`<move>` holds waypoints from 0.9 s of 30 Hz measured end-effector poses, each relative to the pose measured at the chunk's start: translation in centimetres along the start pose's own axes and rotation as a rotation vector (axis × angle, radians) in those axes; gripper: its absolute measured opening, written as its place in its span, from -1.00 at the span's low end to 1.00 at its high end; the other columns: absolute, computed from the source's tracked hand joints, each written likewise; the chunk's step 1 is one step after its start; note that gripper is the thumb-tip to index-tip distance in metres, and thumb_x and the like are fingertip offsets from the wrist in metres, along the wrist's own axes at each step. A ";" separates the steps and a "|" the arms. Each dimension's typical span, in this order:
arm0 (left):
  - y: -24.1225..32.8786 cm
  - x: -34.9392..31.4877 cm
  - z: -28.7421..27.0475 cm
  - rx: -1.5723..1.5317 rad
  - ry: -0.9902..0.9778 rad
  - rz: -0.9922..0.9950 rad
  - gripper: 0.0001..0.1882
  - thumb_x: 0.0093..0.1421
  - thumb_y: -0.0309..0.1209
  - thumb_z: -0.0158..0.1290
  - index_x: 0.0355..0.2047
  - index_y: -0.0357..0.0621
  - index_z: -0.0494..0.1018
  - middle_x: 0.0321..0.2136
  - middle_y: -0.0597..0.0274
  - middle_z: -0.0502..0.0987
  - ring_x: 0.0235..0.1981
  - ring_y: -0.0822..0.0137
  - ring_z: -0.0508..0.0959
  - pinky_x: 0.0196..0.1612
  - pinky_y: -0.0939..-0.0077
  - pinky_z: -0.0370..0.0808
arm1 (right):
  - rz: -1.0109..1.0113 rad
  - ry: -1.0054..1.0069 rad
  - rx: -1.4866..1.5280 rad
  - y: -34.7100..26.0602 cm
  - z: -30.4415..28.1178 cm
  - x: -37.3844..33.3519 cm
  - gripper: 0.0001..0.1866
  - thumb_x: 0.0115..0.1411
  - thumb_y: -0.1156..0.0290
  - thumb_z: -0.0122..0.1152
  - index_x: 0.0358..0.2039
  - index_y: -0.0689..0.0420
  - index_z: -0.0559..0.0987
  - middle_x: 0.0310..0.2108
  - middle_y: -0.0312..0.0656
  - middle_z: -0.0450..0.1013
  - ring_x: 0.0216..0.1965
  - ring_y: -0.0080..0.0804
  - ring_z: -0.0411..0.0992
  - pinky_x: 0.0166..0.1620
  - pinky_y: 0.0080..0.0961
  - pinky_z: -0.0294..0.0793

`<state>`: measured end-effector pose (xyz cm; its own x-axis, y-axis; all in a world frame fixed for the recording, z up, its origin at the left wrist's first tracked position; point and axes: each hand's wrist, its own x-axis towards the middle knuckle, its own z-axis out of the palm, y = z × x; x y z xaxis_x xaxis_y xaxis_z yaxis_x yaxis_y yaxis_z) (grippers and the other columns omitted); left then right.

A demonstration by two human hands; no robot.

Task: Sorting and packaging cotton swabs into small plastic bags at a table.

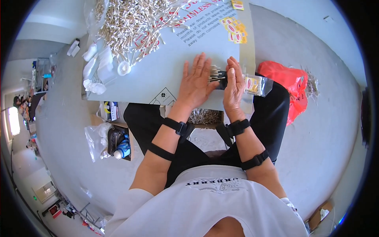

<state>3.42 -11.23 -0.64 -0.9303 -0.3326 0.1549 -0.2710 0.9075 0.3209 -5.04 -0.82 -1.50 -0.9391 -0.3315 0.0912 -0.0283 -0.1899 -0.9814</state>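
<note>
My left hand (194,87) lies over the table with its fingers stretched and spread. Beside it, between its index finger and thumb, is a small bunch of cotton swabs (214,73). Upright on its edge, my right hand (233,87) has straight fingers held close together. A black piece (223,80) shows between the two hands; its kind is unclear. Just right of my right hand, a clear plastic bag of cotton swabs (256,85) with a yellow label sticks out past the table edge. My right palm is hidden, so contact with the bunch or bag cannot be told.
A big heap of loose cotton swabs (128,23) covers the table's far left. White plastic packs (104,65) lie in front of it, yellow labels (235,29) at the far right. A red plastic bag (290,85) stands right; a box of odds and ends (120,142) sits lower left.
</note>
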 end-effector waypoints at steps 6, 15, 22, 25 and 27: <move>-0.5 0.3 0.6 -0.867 0.522 -0.279 -0.28 0.39 -0.05 -0.19 0.35 -0.30 -0.04 0.36 -0.08 -0.03 0.39 0.08 -0.02 0.37 0.22 -0.06 | 0.008 -0.005 0.047 0.1 0.7 1.0 -0.64 0.41 0.33 -0.10 0.02 0.34 0.48 0.18 -0.05 0.33 0.21 -0.31 0.26 0.25 -0.47 0.19; 1.3 1.2 1.1 -1.351 0.466 -0.390 -0.28 0.38 -0.06 -0.15 0.34 -0.31 -0.02 0.35 -0.05 0.05 0.35 0.16 0.09 0.34 0.34 0.01 | 0.064 0.004 0.142 0.7 0.8 0.8 -0.59 0.41 0.28 -0.06 0.08 0.35 0.44 0.17 -0.05 0.33 0.17 -0.37 0.30 0.23 -0.49 0.25; 1.4 0.0 -0.1 -0.050 0.015 -0.060 -0.29 0.25 -0.21 0.04 0.33 -0.18 0.09 0.34 0.01 0.09 0.38 0.06 0.03 0.38 0.12 -0.06 | 0.182 -0.090 0.263 0.3 -1.0 2.3 -0.55 0.42 0.27 -0.10 0.16 0.36 0.36 0.15 -0.03 0.33 0.21 -0.33 0.29 0.30 -0.43 0.24; 0.3 0.0 0.1 0.029 -0.051 -0.036 -0.31 0.23 -0.24 0.04 0.32 -0.16 0.11 0.35 0.03 0.07 0.39 0.09 0.04 0.38 0.08 -0.06 | 0.196 -0.116 0.228 -0.1 -0.9 2.3 -0.54 0.42 0.27 -0.10 0.16 0.36 0.36 0.15 -0.03 0.33 0.20 -0.33 0.29 0.29 -0.43 0.25; 0.2 0.0 0.0 0.006 -0.053 -0.024 -0.32 0.24 -0.25 0.03 0.32 -0.16 0.11 0.36 0.02 0.06 0.39 0.09 0.03 0.39 0.09 -0.07 | 0.187 -0.101 0.215 -0.2 -1.1 1.9 -0.54 0.42 0.26 -0.11 0.17 0.36 0.36 0.15 -0.03 0.33 0.20 -0.33 0.30 0.29 -0.43 0.25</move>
<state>3.37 -11.08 -0.55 -0.9351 -0.3406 0.0979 -0.2949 0.9011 0.3180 -7.23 -0.38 -1.33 -0.8821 -0.4672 -0.0606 0.2249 -0.3045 -0.9256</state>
